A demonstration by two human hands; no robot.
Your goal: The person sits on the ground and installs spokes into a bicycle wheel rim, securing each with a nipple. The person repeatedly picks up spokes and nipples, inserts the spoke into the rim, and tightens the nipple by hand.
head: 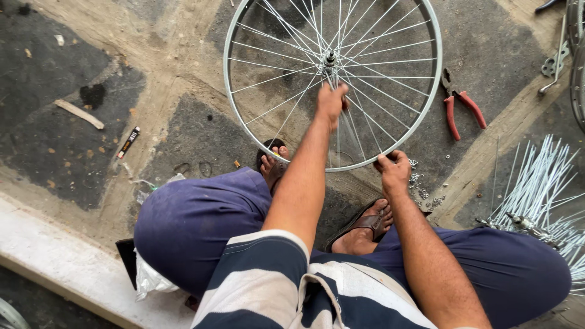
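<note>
While left hand (pixel 332 102) pinches spoke (pixel 339 131) | right hand (pixel 394 172) grips rim (pixel 241 116) (wheel upright)

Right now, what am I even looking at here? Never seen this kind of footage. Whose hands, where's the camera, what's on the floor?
There is one picture, taken by a camera worn on a person's head and looking down, so the arms at the bottom are the person's own. No machine is involved.

The person sits on a stained concrete floor with a spoked bicycle wheel in front of their sandalled feet. The left hand reaches into the wheel and pinches a spoke just below the hub. The right hand grips the near rim.

Also on the floor: red-handled pliers, a bundle of loose spokes at right, and a scatter of small metal bits beside the right hand.
</note>
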